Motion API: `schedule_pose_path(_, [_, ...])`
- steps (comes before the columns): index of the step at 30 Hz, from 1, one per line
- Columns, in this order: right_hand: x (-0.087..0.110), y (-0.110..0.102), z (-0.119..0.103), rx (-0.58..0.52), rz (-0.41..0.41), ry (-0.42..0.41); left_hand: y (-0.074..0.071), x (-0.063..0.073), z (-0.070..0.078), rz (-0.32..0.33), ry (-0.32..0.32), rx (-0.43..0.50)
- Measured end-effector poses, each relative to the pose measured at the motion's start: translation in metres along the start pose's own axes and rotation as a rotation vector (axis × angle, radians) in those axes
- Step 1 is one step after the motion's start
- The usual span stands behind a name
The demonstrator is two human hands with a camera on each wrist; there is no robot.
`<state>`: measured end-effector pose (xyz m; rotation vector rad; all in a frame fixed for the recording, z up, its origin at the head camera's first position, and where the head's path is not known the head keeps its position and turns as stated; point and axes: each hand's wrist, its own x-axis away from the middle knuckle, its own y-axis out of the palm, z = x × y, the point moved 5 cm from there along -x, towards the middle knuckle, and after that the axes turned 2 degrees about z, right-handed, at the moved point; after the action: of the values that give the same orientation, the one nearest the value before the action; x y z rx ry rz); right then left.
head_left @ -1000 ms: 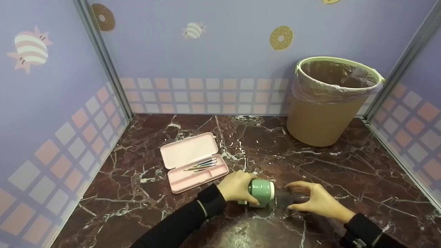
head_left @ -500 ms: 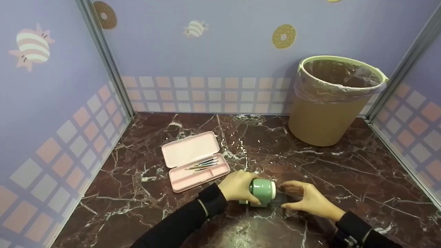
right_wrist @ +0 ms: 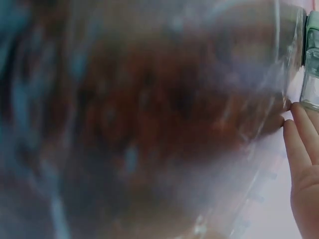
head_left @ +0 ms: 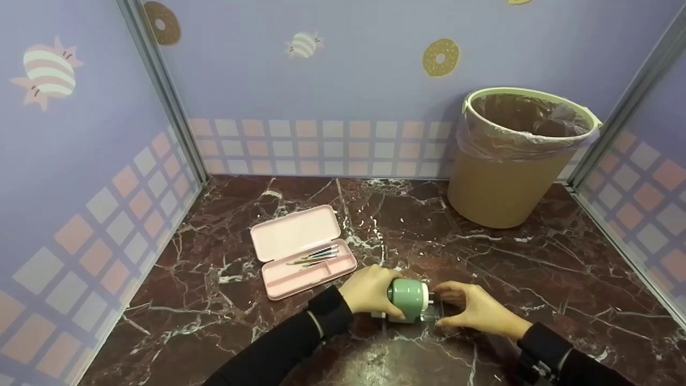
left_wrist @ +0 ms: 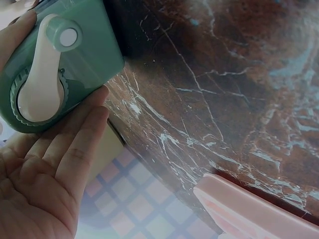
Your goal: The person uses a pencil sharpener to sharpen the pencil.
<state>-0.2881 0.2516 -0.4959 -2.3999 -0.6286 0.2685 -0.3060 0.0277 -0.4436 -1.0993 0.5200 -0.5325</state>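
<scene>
A green pencil sharpener lies on the marbled tabletop, its white-rimmed face turned right. My left hand grips its left part between thumb and fingers. In the left wrist view, a pale crank with a green knob shows on the sharpener's end, fingers along its side. A clear plastic shavings drawer is at the sharpener's right face. My right hand holds the drawer's outer end between thumb and fingertips. At the edge of the right wrist view, the clear drawer appears by the fingertips.
An open pink pencil case with several pencils inside lies left of the sharpener. A tan bin lined with a plastic bag stands at the back right. Patterned panels enclose the table on three sides.
My right hand has moved left with the clear drawer, bringing it up to the sharpener's right face. The left hand and sharpener have stayed in place.
</scene>
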Motion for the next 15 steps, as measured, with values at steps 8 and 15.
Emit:
schedule_pose_path(8, [0.0, -0.0026, -0.006, 0.097, 0.011, -0.033, -0.0011, -0.0001, 0.0003, -0.004, -0.005, 0.006])
schedule_pose_path(15, [-0.0048, 0.001, -0.0065, 0.038, 0.007, -0.02, -0.001, 0.0, 0.0, 0.0, 0.001, 0.001])
